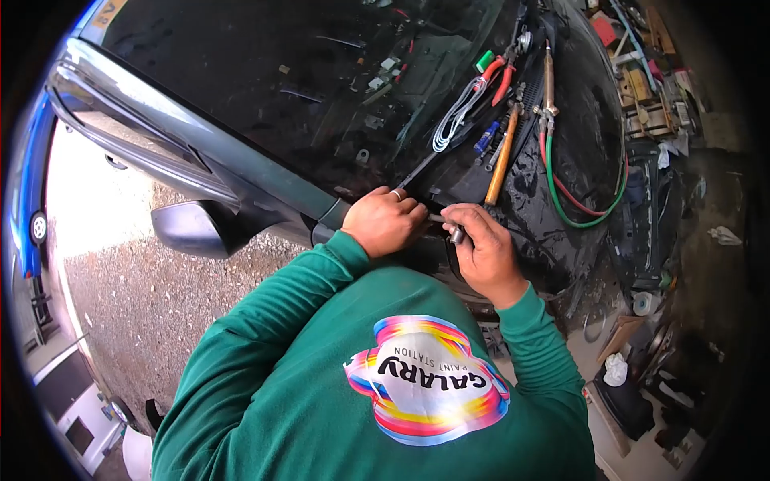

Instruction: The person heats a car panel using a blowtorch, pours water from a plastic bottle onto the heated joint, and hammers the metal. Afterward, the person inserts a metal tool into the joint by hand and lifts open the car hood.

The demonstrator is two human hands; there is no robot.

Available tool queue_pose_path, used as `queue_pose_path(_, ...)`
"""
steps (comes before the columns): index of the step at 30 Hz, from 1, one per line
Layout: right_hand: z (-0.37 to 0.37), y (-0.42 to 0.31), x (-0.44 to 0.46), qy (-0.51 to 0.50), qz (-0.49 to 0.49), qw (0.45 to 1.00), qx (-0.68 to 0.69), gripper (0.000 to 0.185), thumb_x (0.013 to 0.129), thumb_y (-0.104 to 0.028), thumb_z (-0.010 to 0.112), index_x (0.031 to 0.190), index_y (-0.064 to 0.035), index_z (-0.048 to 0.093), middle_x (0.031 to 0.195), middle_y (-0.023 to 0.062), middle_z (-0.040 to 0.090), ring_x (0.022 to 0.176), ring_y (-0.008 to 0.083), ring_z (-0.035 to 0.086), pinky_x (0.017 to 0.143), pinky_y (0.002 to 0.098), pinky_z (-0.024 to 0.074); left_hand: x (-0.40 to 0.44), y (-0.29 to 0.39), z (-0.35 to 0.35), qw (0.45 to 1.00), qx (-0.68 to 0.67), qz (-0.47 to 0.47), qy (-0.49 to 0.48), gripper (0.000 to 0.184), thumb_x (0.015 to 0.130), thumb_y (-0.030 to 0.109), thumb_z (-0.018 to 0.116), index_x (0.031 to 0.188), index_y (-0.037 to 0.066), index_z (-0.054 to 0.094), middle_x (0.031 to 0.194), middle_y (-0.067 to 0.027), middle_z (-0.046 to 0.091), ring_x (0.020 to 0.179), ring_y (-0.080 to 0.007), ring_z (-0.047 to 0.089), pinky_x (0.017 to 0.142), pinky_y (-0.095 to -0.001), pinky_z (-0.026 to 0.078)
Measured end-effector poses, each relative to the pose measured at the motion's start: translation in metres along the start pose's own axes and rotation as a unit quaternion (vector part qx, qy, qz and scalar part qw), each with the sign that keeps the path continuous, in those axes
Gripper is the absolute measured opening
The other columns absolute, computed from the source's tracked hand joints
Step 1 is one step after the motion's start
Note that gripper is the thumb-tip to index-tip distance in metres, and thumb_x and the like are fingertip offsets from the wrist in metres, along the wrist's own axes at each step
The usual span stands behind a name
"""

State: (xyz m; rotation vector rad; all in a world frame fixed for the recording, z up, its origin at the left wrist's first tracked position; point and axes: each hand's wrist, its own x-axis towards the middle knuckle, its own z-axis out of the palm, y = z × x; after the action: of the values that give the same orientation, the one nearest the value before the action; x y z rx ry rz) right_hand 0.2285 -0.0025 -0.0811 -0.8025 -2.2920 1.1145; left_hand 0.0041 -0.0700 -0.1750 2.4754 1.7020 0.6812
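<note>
My right hand [487,250] is closed around a metal socket wrench [457,234], its round end showing below the fingers. My left hand [385,222], with a ring on one finger, is curled at the lower corner of the windshield [241,96], close to the wrench's other end. Its fingertips are hidden, so what they grip cannot be made out. Just beyond my hands, a hammer [499,170] with a wooden handle lies on the dusty black car front. Beside it are a blue-handled tool [486,138], red-handled pliers [503,84] and a looped grey cable [455,120].
A torch [549,88] with red and green hoses [573,222] lies on the car's front. At left the side mirror [192,229] sticks out over rough ground. Boxes and clutter [646,104] line the right side. A blue vehicle [28,184] stands at far left.
</note>
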Motion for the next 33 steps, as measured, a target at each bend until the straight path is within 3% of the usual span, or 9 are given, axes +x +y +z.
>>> queue_pose_path(2,-0.013,-0.009,0.005,-0.062,-0.055,0.992,-0.099,0.034,0.093,0.011,0.066,0.125,-0.0004,0.071,0.130,0.0194,0.071,0.106,0.0419,0.077,0.090,0.0461,0.0646,-0.001,0.002,-0.003,1.000,-0.003,-0.008,0.001,0.020,0.098,0.036,0.077,0.095,0.016,0.074,0.089,0.0008,0.075,0.091,-0.0213,0.075,0.082,-0.0368,0.056)
queue_pose_path(9,-0.029,-0.048,0.010,-0.154,-0.039,0.969,-0.188,0.031,0.100,-0.011,0.079,0.128,-0.0032,0.072,0.128,0.0160,0.068,0.095,0.0399,0.077,0.080,0.0491,0.0639,-0.003,0.000,0.003,1.000,-0.019,-0.014,0.007,0.021,0.098,0.038,0.075,0.099,0.016,0.076,0.092,0.0012,0.076,0.094,-0.0215,0.075,0.084,-0.0382,0.056)
queue_pose_path(15,-0.016,-0.050,0.025,-0.059,0.029,0.974,-0.218,0.054,0.104,-0.018,0.073,0.155,-0.0040,0.061,0.110,0.0240,0.072,0.089,0.0512,0.072,0.080,0.0602,0.0598,0.000,0.002,-0.004,0.999,-0.017,-0.006,0.046,0.034,0.097,0.048,0.080,0.099,0.015,0.076,0.086,0.0014,0.073,0.085,-0.0215,0.074,0.074,-0.0379,0.055)
queue_pose_path(19,-0.017,-0.039,0.040,-0.082,0.180,0.967,-0.161,0.031,0.108,-0.019,0.064,0.134,-0.0028,0.071,0.093,0.0301,0.078,0.094,0.0554,0.076,0.086,0.0633,0.0610,-0.002,0.005,-0.008,1.000,-0.004,0.000,0.028,0.033,0.101,0.049,0.078,0.102,0.016,0.078,0.087,0.0024,0.074,0.086,-0.0206,0.075,0.075,-0.0367,0.057)
queue_pose_path(23,-0.031,-0.050,0.052,-0.178,0.358,0.917,0.001,0.038,0.112,-0.017,0.062,0.146,0.0002,0.063,0.083,0.0209,0.078,0.065,0.0314,0.079,0.071,0.0505,0.0645,-0.003,0.005,-0.010,0.999,-0.001,0.011,0.035,0.030,0.102,0.047,0.076,0.103,0.017,0.079,0.089,0.0023,0.076,0.087,-0.0202,0.075,0.076,-0.0362,0.057)
queue_pose_path(25,-0.036,-0.043,0.044,-0.226,0.134,0.956,-0.131,0.044,0.111,-0.019,0.065,0.151,-0.0016,0.060,0.097,0.0207,0.078,0.082,0.0328,0.082,0.079,0.0487,0.0649,-0.003,0.006,-0.010,0.999,0.001,0.012,0.033,0.030,0.103,0.046,0.076,0.102,0.017,0.078,0.089,0.0021,0.077,0.087,-0.0202,0.075,0.076,-0.0363,0.057)
queue_pose_path(28,-0.048,-0.077,0.034,-0.237,-0.116,0.877,-0.402,0.036,0.106,-0.029,0.074,0.135,-0.0071,0.069,0.121,0.0170,0.072,0.105,0.0327,0.074,0.090,0.0458,0.0607,-0.001,0.007,-0.011,1.000,-0.005,0.004,0.030,0.029,0.102,0.045,0.076,0.099,0.016,0.077,0.087,0.0014,0.075,0.087,-0.0206,0.076,0.076,-0.0367,0.057)
queue_pose_path(31,-0.048,-0.056,0.036,-0.221,-0.206,0.839,-0.453,0.028,0.107,-0.034,0.072,0.112,-0.0065,0.071,0.102,0.0134,0.073,0.090,0.0317,0.073,0.090,0.0461,0.0606,-0.002,0.009,-0.013,1.000,0.004,0.006,0.024,0.030,0.101,0.046,0.076,0.097,0.016,0.076,0.085,0.0013,0.074,0.086,-0.0211,0.076,0.076,-0.0370,0.057)
queue_pose_path(33,-0.043,-0.053,0.034,-0.228,-0.157,0.854,-0.441,0.030,0.109,-0.035,0.068,0.103,-0.0056,0.069,0.096,0.0150,0.075,0.088,0.0342,0.075,0.088,0.0491,0.0611,-0.002,0.009,-0.013,0.999,0.001,0.003,0.036,0.030,0.101,0.045,0.077,0.097,0.016,0.075,0.085,0.0008,0.073,0.085,-0.0215,0.076,0.076,-0.0373,0.058)
